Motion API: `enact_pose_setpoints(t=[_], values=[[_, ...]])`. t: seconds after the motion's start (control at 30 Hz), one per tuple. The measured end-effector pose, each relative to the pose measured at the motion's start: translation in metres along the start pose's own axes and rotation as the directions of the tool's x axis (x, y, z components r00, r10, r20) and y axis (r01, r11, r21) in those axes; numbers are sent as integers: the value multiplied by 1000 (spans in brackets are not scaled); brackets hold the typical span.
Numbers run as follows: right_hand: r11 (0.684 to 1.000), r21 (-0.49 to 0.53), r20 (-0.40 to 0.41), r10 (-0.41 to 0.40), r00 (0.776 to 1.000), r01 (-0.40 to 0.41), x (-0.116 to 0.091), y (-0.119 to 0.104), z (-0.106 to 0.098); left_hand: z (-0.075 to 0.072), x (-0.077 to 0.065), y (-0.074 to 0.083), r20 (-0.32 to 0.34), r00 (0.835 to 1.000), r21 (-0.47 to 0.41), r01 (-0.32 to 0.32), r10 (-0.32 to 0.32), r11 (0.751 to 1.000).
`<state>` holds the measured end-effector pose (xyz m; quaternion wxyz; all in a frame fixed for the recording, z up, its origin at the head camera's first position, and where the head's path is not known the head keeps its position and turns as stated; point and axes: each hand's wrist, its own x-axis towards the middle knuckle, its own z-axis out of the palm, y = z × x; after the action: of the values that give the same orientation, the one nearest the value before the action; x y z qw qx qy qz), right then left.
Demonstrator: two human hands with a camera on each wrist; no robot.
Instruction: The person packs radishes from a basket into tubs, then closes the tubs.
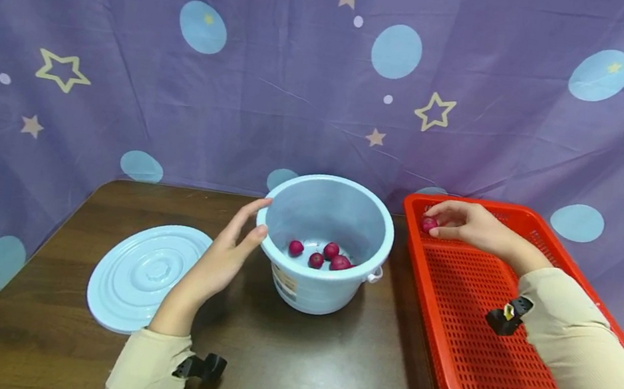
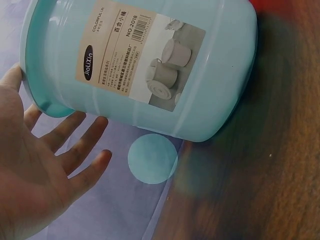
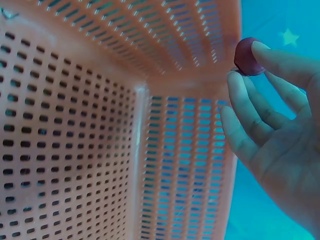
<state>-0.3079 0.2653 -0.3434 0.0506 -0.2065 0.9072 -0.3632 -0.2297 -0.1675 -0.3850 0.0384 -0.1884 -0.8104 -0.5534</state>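
Note:
In the head view my right hand (image 1: 467, 226) pinches a small round red radish (image 1: 429, 224) between thumb and fingers, over the far left corner of a red perforated plastic basket (image 1: 430, 333). From the right wrist, that radish (image 3: 248, 56) shows at the fingertips, level with the basket's rim. A light blue bucket (image 1: 306, 291) stands upright left of the basket, with several radishes (image 1: 331, 250) on its bottom. My left hand (image 1: 223, 259) touches the bucket's left rim with thumb and fingertips; seen from the left wrist, its other fingers spread loosely beside the bucket wall.
A round light blue lid (image 1: 135, 282) lies flat on the brown wooden table (image 1: 316, 370), left of the bucket. A white handle knob (image 1: 375, 274) sticks out from the bucket's right side. Behind the table hangs a purple curtain (image 1: 282, 69) with stars and dots.

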Motion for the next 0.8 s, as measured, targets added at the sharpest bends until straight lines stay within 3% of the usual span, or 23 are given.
enact_pose_setpoints(t=[0.4,0.8], values=[[997,19,-90,-73,993,75,-11,-35,2,1,2,-2,-5,1000,4,-9,9,1000],[985,94,-107,-136,985,146,-18,-65,12,1,0,-1,-7,1000,6,-4,4,1000]])
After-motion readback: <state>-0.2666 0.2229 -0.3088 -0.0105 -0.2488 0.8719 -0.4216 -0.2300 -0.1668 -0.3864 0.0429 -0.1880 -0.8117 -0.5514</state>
